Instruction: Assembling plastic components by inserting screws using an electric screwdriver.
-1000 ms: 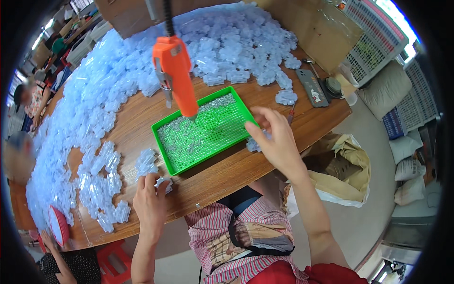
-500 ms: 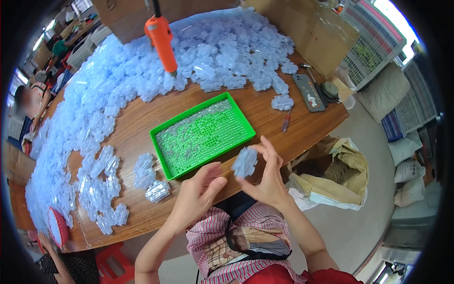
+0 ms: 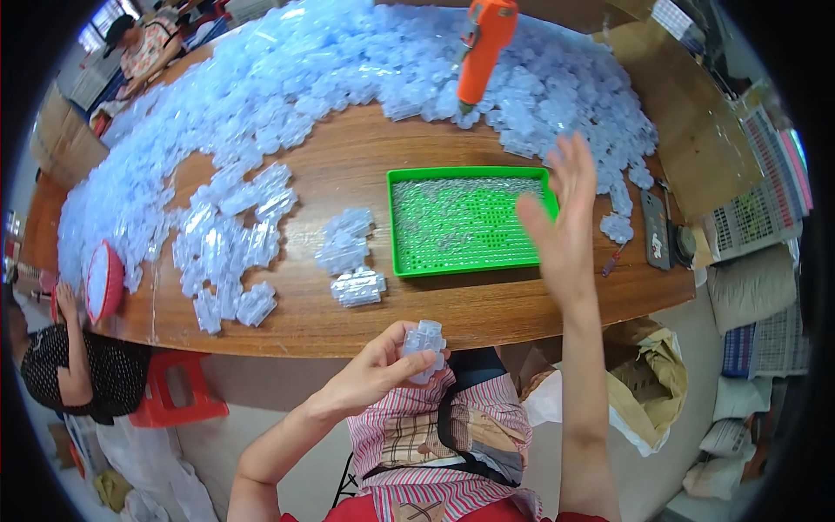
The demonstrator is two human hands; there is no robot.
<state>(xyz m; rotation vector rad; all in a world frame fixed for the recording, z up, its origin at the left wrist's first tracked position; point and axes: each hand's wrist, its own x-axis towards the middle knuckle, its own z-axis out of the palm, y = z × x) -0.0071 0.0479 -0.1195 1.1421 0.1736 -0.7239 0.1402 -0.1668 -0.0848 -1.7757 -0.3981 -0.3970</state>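
A clear, bluish plastic part (image 3: 424, 350) is pinched between the thumb and fingers of my left hand (image 3: 387, 364), just off the table's near edge. My right hand (image 3: 567, 217) is raised over the right end of the green tray (image 3: 396, 271), slightly blurred. Its fingers and thumb are apart, and nothing shows in them. Many small silvery pieces, probably screws, lie in the tray's perforated bed. Beyond the tray hangs an orange electric screwdriver (image 3: 485, 54), tip down, apart from my right hand.
A large heap of clear plastic parts (image 3: 287, 83) curves along the table's back and left. Loose parts (image 3: 344, 239) lie left of the tray. A phone (image 3: 654, 228) and a small screwdriver (image 3: 614, 260) are at the right. Another person's hand (image 3: 66, 302) is near a red basket (image 3: 103, 280).
The plastic part has gone from my right hand to my left. My right hand has moved up and away over the tray. The view has shifted to the left.
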